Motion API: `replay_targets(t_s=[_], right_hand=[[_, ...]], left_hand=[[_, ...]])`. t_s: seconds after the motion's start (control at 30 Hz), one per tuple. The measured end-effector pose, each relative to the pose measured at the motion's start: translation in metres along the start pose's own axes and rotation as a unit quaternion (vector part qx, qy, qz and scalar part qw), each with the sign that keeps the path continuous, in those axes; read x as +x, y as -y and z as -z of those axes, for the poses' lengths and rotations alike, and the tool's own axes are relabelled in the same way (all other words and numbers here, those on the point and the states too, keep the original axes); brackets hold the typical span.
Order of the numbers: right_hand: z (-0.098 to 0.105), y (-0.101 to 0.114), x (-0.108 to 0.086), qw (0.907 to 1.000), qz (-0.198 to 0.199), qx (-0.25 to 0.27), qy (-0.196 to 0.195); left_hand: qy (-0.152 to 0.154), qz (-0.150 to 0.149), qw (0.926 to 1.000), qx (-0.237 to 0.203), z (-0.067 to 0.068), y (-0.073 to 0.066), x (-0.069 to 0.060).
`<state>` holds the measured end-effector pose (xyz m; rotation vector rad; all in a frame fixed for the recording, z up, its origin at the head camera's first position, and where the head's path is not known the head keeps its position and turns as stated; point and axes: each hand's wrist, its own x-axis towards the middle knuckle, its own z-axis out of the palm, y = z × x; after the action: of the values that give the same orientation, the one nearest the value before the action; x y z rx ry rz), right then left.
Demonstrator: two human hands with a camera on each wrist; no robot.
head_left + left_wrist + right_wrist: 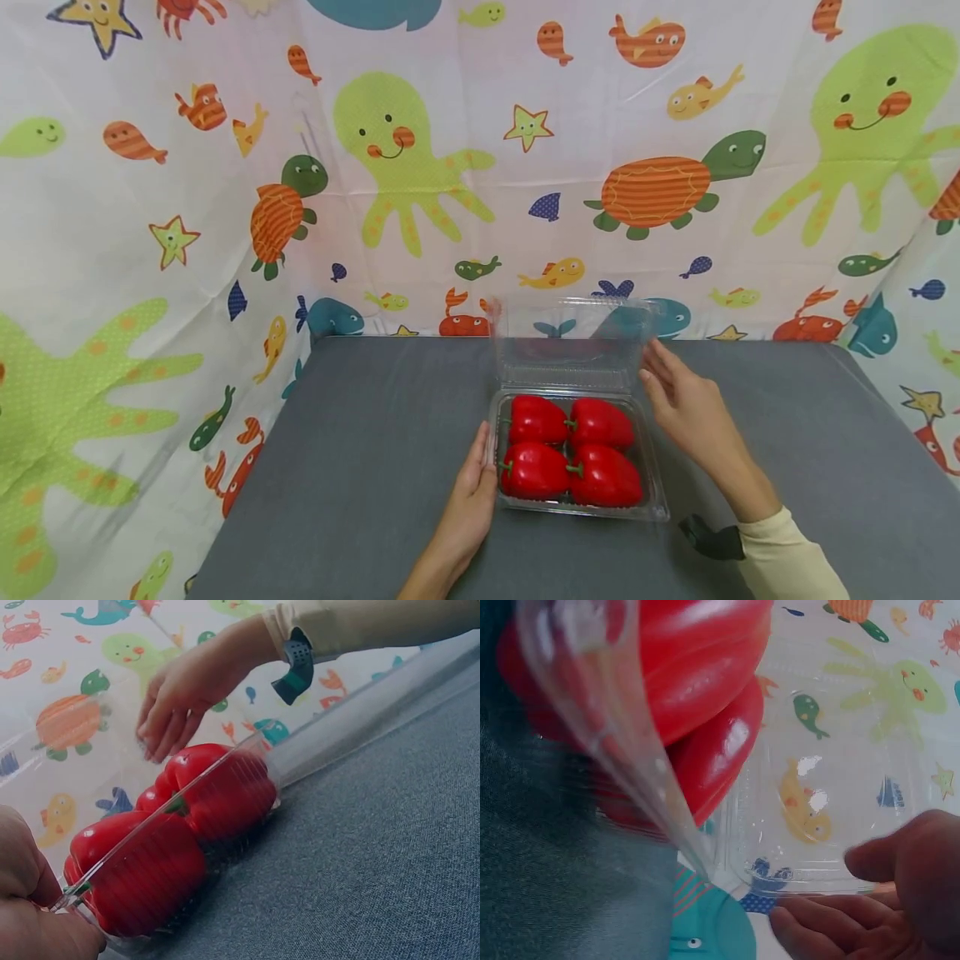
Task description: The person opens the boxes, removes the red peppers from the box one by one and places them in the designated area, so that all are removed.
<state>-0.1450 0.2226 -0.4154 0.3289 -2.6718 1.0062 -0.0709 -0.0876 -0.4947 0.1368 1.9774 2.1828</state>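
Sitting in a clear box (pixel 655 487), four red peppers (pixel 606 477) shine. The left hand (pixel 468 500) pinches its rim; the right hand (pixel 693 412) pinches the raised lid (pixel 566 358). Below is a gray table (pixel 360 467); around it, sea-animal curtains (pixel 465 108).

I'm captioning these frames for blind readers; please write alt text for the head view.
Four red bell peppers sit in a clear plastic container on a gray table, its lid raised. A person's left hand holds the container's left side; the right hand is at the lid's right edge. Behind hangs a sheet printed with cartoon sea animals.
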Motion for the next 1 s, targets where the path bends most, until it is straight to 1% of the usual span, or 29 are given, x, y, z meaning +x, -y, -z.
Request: replay_targets(t_s=[0.13, 0.27, 0.33, 0.43, 0.7, 0.8, 1.0], right_hand=[[-0.002, -0.005, 0.001, 0.9986, -0.024, 0.016, 0.044], [-0.004, -0.010, 0.001, 0.9970, -0.034, 0.024, 0.065], [-0.005, -0.012, 0.002, 0.9966, -0.035, 0.026, 0.070], [-0.007, -0.015, 0.002, 0.9959, -0.034, 0.023, 0.081], [-0.011, -0.025, -0.002, 0.9917, -0.028, 0.011, 0.125], [-0.011, -0.028, -0.004, 0.9897, -0.025, 0.009, 0.141], [-0.007, -0.027, -0.012, 0.9883, -0.018, 0.009, 0.151]], left_hand=[[0.002, -0.001, 1.0000, 0.006, 0.000, -0.002, -0.001], [-0.006, -0.015, 0.9998, 0.008, -0.001, -0.003, -0.002], [-0.009, -0.021, 0.9997, 0.009, -0.001, -0.003, -0.002], [-0.010, -0.022, 0.9997, 0.006, -0.002, -0.003, -0.002], [-0.016, 0.000, 0.9999, 0.007, -0.003, 0.000, -0.002], [-0.012, -0.001, 0.9999, 0.004, -0.004, 0.001, -0.003], [-0.011, -0.009, 0.9999, 0.003, -0.005, 0.003, -0.004]])
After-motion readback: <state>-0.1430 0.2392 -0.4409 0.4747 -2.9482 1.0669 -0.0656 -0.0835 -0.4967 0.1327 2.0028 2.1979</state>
